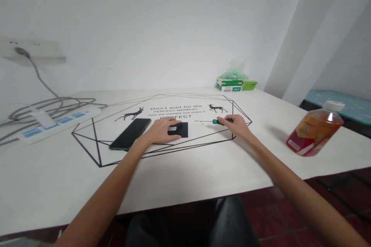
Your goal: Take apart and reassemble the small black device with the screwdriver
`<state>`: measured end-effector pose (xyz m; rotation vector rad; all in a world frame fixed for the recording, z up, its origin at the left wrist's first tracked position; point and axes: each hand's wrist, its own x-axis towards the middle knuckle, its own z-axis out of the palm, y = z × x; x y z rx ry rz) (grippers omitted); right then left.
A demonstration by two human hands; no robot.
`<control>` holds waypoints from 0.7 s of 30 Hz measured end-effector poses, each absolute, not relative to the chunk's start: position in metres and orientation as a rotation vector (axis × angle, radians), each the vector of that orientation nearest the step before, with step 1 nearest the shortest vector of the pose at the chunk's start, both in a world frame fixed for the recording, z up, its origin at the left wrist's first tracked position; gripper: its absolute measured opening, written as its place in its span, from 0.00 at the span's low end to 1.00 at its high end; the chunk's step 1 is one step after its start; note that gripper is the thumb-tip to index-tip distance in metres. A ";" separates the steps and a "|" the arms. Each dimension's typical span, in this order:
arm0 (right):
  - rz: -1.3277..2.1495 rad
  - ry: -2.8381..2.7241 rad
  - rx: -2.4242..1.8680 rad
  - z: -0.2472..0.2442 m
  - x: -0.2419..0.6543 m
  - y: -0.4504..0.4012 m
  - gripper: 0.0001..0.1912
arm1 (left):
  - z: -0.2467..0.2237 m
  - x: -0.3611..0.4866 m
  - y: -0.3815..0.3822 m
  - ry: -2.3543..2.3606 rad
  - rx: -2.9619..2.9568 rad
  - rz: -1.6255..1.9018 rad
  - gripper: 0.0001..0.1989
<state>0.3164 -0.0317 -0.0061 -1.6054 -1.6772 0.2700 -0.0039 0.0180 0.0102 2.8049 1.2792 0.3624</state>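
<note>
My left hand (163, 130) grips a small flat black rectangular object (184, 130) by its edges, thumb on the near side and fingers on the far side. A pale label shows on it; the palm hides its left part. In my right hand (237, 124) is a screwdriver (215, 121) with a green and black handle, my fingers closed round it. Its thin shaft points left, towards the black object, with a gap between them. Below the shaft lies a tiny dark speck, too small to name. A black smartphone (131, 134) lies just left of my left hand.
On the white table (185, 177), a drink bottle (315, 129) with a white cap stands at the right. A power strip (62, 123) and coiled grey cable (37, 110) lie at the left. Green and white boxes (229, 85) under a plastic bag (235, 72) sit at the back.
</note>
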 end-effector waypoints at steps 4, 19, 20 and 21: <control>-0.056 -1.493 -1.799 -0.006 0.322 -0.029 0.27 | 0.018 -0.018 0.020 1.369 2.696 0.335 0.30; -0.102 -1.466 -1.905 -0.005 0.317 -0.034 0.21 | 0.012 0.005 0.010 1.783 2.665 0.608 0.32; -0.102 -1.473 -1.906 -0.005 0.317 -0.034 0.21 | 0.012 0.003 0.011 1.708 2.665 0.668 0.29; -0.103 -1.480 -1.906 -0.005 0.316 -0.034 0.21 | 0.011 0.001 0.013 1.629 2.671 0.733 0.27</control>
